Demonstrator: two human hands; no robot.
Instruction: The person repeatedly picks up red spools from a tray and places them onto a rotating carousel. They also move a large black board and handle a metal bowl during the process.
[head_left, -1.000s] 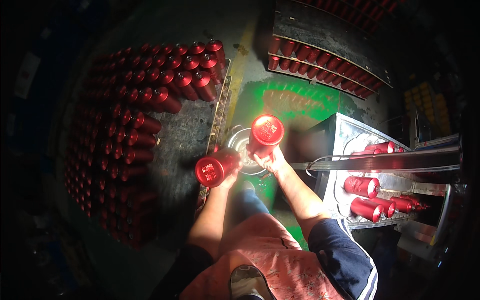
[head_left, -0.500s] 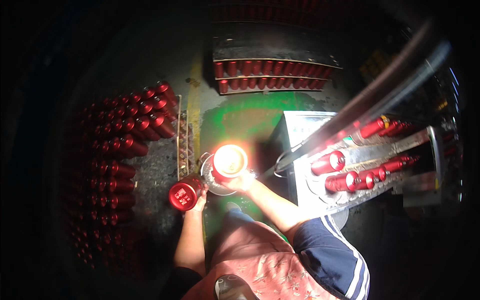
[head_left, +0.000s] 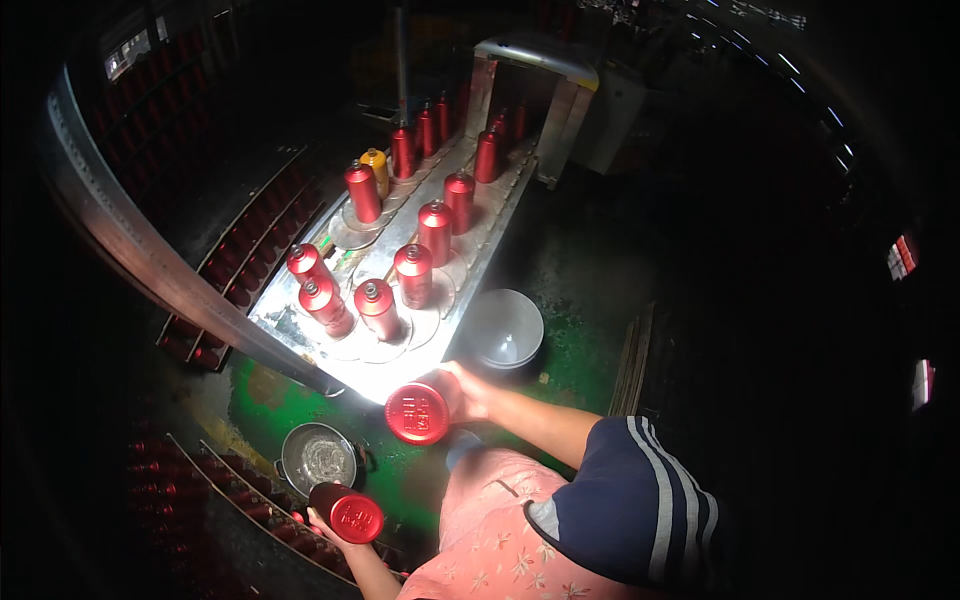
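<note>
My right hand [head_left: 468,391] is closed round a red metal bottle [head_left: 418,412], held at the near end of the conveyor [head_left: 440,338] with its embossed base turned up toward me. Lower left, my left hand [head_left: 322,524] grips a second red bottle [head_left: 356,518], also base up, beside a metal pot [head_left: 290,458] on the floor. Several red bottles [head_left: 377,306] stand upright on the conveyor's round plates, necks up. Among them is one yellow bottle [head_left: 376,168]. My fingers are partly hidden behind both held bottles.
A curved metal post [head_left: 150,240] rises close on the left of the conveyor. A white bucket [head_left: 508,325] stands right of it. Racks of red bottles [head_left: 190,480] line the left side. The conveyor runs into a metal-framed opening [head_left: 535,62] at the far end.
The view has swung right, bringing the conveyor to the middle. My right hand has carried its bottle from over the pot to the conveyor's near end. My left hand keeps its bottle.
</note>
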